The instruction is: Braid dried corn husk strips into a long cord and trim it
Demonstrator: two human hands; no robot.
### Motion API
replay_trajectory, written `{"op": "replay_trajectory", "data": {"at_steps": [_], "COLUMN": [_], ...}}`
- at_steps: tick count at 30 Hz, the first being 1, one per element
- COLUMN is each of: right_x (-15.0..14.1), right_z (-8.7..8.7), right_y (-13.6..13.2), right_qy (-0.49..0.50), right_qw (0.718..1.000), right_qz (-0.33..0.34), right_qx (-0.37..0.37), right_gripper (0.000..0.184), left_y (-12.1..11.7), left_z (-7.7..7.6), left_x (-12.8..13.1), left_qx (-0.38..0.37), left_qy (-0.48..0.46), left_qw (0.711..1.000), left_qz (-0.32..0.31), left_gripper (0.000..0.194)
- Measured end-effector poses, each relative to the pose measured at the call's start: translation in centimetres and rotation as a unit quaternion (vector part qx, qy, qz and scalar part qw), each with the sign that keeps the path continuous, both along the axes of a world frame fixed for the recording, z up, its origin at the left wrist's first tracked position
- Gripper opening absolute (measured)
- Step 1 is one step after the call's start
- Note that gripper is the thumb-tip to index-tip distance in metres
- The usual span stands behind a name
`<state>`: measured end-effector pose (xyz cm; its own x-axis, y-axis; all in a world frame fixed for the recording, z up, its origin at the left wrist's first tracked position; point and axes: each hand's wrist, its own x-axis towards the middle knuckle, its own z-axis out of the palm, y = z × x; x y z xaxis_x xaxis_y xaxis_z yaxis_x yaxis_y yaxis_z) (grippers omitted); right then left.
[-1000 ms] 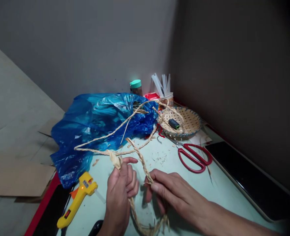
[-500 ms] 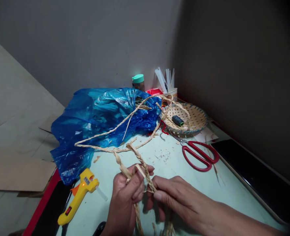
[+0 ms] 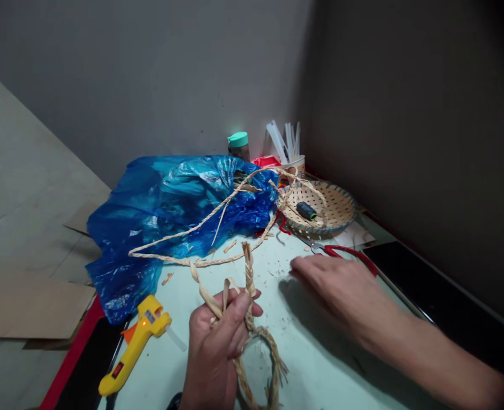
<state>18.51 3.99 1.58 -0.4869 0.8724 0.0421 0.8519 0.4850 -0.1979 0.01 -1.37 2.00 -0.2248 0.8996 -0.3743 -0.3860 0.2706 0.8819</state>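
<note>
My left hand (image 3: 221, 336) is closed around a braided straw cord (image 3: 273, 353), pinching it between thumb and fingers. One frayed end of the braid points up above the thumb. A flat pale strip of straw (image 3: 204, 293) also comes out of this hand, and the braid hangs in a loop below it. My right hand (image 3: 337, 290) is off the cord, above the table beside the red-handled scissors (image 3: 354, 251), and covers part of their handles. Its fingers point left and are partly hidden and blurred, so their grip does not show.
A yellow glue gun (image 3: 134, 347) lies at the left edge. Behind are a blue plastic bag (image 3: 166, 205), a long braided cord (image 3: 183, 234), a woven basket (image 3: 335, 208) holding a dark thread spool (image 3: 306, 210), and a cup of glue sticks (image 3: 296, 165). A black tablet-like slab (image 3: 457, 307) lies right.
My right hand has let go of the braid and moved right and up to the scissors. My left hand now holds the braid end together with the flat straw strip.
</note>
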Motion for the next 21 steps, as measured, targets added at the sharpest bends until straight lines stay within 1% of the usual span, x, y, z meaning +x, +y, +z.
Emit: {"op": "replay_trajectory", "data": {"at_steps": [2, 3, 5, 9, 13, 15, 17, 19, 21], "right_x": [1.2, 1.7, 2.7, 3.5, 3.4, 3.2, 2.8, 2.3, 1.8], "right_z": [-0.5, -0.8, -1.4, -2.1, -2.1, -2.0, -1.8, -1.2, -0.3], "right_y": [1.2, 1.6, 2.3, 2.5, 2.3, 2.1, 1.7, 1.2, 0.6], "right_qy": [-0.102, -0.142, -0.189, -0.201, -0.203, -0.169, -0.098, -0.005, 0.088], "right_qw": [0.99, 0.982, 0.971, 0.969, 0.971, 0.979, 0.992, 1.0, 0.995], "right_qz": [-0.073, -0.093, -0.106, -0.101, -0.096, -0.08, -0.052, -0.016, 0.001], "right_qx": [0.063, 0.081, 0.103, 0.099, 0.079, 0.078, 0.062, 0.015, -0.043], "right_gripper": [0.017, 0.015, 0.015, 0.015, 0.017, 0.012, 0.005, 0.011, 0.013], "left_y": [-0.1, -0.2, -0.3, -0.5, -0.4, -0.3, -0.2, 0.0, 0.1], "left_z": [0.3, 0.4, 0.6, 0.7, 0.8, 0.8, 0.7, 0.6, 0.6], "left_x": [0.2, 0.3, 0.4, 0.4, 0.4, 0.3, 0.1, -0.2, -0.5], "left_qx": [-0.003, -0.003, -0.006, -0.009, -0.014, -0.007, 0.004, 0.015, 0.028], "left_qy": [0.009, 0.016, 0.033, 0.049, 0.015, -0.004, -0.016, -0.023, -0.035], "left_qw": [1.0, 0.999, 0.999, 0.997, 0.997, 0.997, 0.998, 0.998, 0.998], "left_qz": [0.019, 0.028, 0.039, 0.054, 0.072, 0.072, 0.064, 0.056, 0.051], "left_gripper": [0.036, 0.035, 0.035, 0.034, 0.033, 0.033, 0.035, 0.034, 0.032]}}
